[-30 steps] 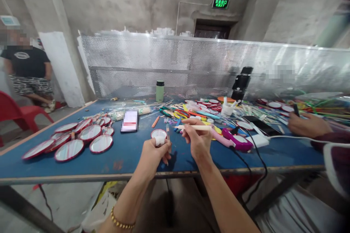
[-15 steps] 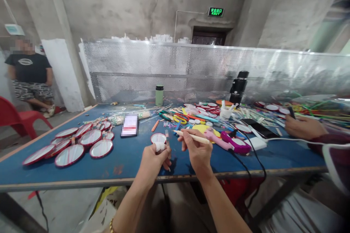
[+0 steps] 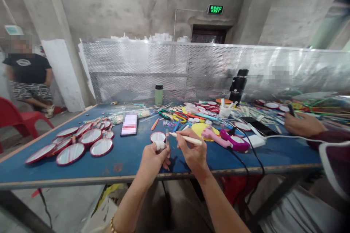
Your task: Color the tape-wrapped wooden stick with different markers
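Note:
My left hand [image 3: 153,158] is closed on a thin flat stick [image 3: 167,139], held upright in front of me. A white wrapping [image 3: 159,145] shows at its fingers. In my right hand [image 3: 193,154] is a cream-coloured pen [image 3: 190,138], gripped like a writing tool. Its tip points left and is close to the upper part of the stick; whether they touch I cannot tell. Just behind my left hand a small round white disc with a red rim [image 3: 158,137] lies on the blue table [image 3: 131,164].
Several red-rimmed discs [image 3: 70,154] lie at left, near a phone [image 3: 129,124]. A green bottle [image 3: 159,95] and black flask [image 3: 238,86] stand behind. A purple-and-pink glue gun [image 3: 235,142] with a cord lies right. Another person's hand [image 3: 304,125] is farther right.
My right hand has moved left with the pen, bringing its tip nearer the stick. My left hand stays in about the same place, still holding the stick.

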`<state>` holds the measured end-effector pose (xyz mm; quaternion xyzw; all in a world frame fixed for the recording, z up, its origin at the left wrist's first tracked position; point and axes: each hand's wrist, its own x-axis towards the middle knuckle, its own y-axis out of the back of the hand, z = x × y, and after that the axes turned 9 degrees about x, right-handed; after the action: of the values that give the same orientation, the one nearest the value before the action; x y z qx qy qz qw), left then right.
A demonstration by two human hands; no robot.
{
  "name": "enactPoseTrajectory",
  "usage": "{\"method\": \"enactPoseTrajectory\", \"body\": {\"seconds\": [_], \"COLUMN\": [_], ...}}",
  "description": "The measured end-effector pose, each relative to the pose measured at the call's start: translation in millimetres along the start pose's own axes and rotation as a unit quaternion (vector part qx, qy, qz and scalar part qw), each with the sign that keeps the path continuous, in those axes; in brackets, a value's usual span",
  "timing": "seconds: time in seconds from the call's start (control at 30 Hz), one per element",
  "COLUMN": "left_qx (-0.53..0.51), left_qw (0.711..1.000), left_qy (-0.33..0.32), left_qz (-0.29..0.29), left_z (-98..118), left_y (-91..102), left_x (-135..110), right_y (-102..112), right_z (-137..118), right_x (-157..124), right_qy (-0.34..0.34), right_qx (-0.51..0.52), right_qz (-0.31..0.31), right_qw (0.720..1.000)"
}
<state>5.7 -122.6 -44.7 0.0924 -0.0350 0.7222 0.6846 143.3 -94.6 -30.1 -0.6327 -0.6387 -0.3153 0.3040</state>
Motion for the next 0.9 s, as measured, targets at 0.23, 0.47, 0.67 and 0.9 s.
{"method": "enactPoseTrajectory", "body": {"seconds": [0.23, 0.47, 0.67, 0.9], "left_qx": [0.009, 0.013, 0.009, 0.01], "left_qw": [1.0, 1.0, 1.0, 1.0], "left_qy": [-0.002, 0.001, 0.002, 0.0], "left_qz": [0.0, 0.0, -0.001, -0.002], "left_z": [-0.3, -0.5, 0.2, -0.9], "left_y": [-0.5, -1.1, -1.2, -1.1], "left_x": [0.2, -0.7, -0.1, 0.4], "right_y": [-1.3, -2.3, -2.4, -3.4], "right_z": [-2.0, -4.2, -4.9, -7.5], "right_x": [1.3, 3.6, 2.7, 4.0], "right_qy": [0.034, 0.06, 0.058, 0.07], "right_qx": [-0.025, -0.054, -0.059, -0.071], "right_qz": [-0.016, -0.018, 0.002, 0.002], "right_qw": [0.999, 0.997, 0.997, 0.995]}}
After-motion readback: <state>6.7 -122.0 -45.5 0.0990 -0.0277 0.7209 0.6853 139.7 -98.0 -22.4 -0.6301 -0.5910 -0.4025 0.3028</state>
